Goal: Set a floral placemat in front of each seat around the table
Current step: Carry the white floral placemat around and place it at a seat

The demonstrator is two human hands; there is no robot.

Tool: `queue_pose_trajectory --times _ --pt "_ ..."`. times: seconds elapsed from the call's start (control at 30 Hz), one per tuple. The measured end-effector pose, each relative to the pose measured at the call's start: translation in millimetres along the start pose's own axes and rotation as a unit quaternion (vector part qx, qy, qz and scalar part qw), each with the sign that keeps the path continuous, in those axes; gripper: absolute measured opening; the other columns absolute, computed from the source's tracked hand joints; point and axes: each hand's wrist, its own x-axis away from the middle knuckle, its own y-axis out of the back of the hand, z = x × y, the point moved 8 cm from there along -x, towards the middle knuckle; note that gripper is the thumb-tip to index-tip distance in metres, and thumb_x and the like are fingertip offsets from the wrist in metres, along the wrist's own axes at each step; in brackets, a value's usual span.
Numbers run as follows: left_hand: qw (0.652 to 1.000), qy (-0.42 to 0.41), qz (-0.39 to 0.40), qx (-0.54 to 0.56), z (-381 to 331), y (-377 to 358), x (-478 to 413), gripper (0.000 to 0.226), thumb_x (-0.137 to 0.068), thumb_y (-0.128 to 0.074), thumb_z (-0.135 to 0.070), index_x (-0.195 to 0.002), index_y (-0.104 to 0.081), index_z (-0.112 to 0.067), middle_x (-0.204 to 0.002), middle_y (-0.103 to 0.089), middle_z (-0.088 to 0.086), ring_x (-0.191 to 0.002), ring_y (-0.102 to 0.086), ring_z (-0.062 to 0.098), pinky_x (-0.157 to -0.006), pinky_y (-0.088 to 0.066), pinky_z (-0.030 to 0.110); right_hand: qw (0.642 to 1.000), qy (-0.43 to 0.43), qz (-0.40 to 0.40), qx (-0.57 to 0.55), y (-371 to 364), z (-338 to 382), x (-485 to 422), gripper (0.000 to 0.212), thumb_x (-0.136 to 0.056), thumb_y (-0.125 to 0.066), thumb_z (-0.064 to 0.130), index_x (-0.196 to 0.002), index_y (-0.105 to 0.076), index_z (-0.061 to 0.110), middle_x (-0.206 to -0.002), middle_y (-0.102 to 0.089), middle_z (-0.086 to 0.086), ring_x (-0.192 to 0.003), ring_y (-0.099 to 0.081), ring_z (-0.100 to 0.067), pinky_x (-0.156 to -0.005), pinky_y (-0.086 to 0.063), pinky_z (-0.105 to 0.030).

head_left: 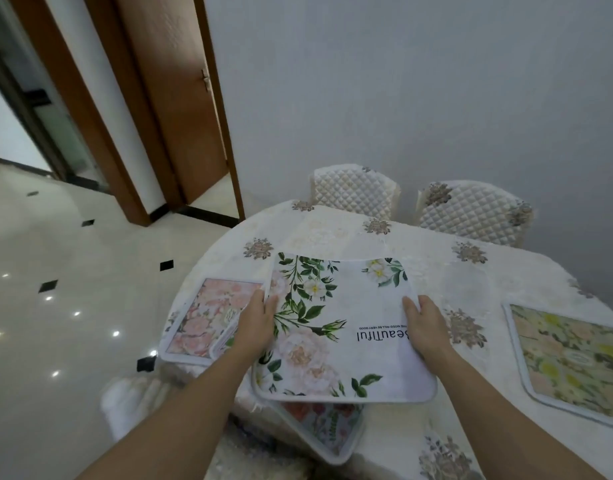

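**Domestic dining room in a home.**
Table (436, 271) under a cream embroidered tablecloth (332, 233); two chairs, left chair (355, 192) and right chair (471, 213), in quilted covers against a plain pale wall (402, 81); pink placemat (208, 317), white placemat (339, 327) and yellow placemat (571, 355), all floral, over the cloth; glossy tiled floor (73, 254) with small black diamond insets and spots of reflected light; brown wooden door (166, 98) standing open; glazed door (56, 133) at far left.
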Motion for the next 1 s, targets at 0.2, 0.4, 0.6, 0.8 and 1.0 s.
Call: queue_pose_trajectory --times 0.2,0.4,0.6,0.8,1.0 --pt "0.992 0.073 -0.103 -0.015 63.6 93.7 38.1 0.025 -0.105 -0.035 -0.034 -0.103 -0.046 -0.011 -0.085 -0.052 0.002 -0.079 -0.050 0.018 -0.062 -0.035 0.031 0.994 0.061 0.094 0.000 -103.0 49.8 13.8 0.036 -0.102 -0.043 0.030 -0.123 -0.054 0.003 -0.115 -0.060 -0.010 -0.104 -0.056 -0.028 -0.082 -0.041 -0.034" --pt "0.965 0.155 -0.211 -0.016 136.1 204.3 93.9 0.034 -0.103 -0.036 -0.039 -0.095 -0.048 -0.009 -0.083 -0.055 0.002 -0.076 -0.054 0.020 -0.062 -0.043 0.033 0.970 0.122 0.210 0.012 -223.5 120.0 59.0 0.044 -0.102 -0.042 0.034 -0.131 -0.051 0.003 -0.130 -0.056 -0.017 -0.119 -0.052 -0.035 -0.099 -0.042 -0.046" --pt "0.926 0.220 -0.307 -0.007 203.4 305.2 155.4 0.034 -0.103 -0.036 -0.040 -0.095 -0.049 -0.009 -0.086 -0.059 0.007 -0.080 -0.058 0.025 -0.070 -0.049 0.039 0.937 0.189 0.295 0.015 -339.8 190.1 125.5 0.035 -0.101 -0.043 0.032 -0.120 -0.057 0.007 -0.109 -0.063 -0.012 -0.101 -0.059 -0.031 -0.082 -0.046 -0.038" --pt "0.900 0.249 -0.357 0.016 283.6 395.9 179.2 0.032 -0.104 -0.038 -0.036 -0.096 -0.049 -0.007 -0.084 -0.057 0.004 -0.077 -0.055 0.022 -0.060 -0.041 0.030 0.915 0.220 0.337 0.022 -455.8 249.1 185.3 0.020 -0.101 -0.042 0.031 -0.103 -0.053 0.015 -0.097 -0.057 -0.006 -0.091 -0.054 -0.025 -0.076 -0.037 -0.032" --pt "0.898 0.247 -0.363 0.042 361.0 494.8 154.2 0.029 -0.104 -0.037 -0.034 -0.096 -0.050 -0.010 -0.083 -0.058 0.002 -0.075 -0.057 0.016 -0.057 -0.040 0.028 0.912 0.223 0.342 0.045 -574.8 306.3 220.4 0.026 -0.101 -0.042 0.030 -0.108 -0.056 0.009 -0.097 -0.059 -0.009 -0.086 -0.053 -0.026 -0.074 -0.036 -0.031"
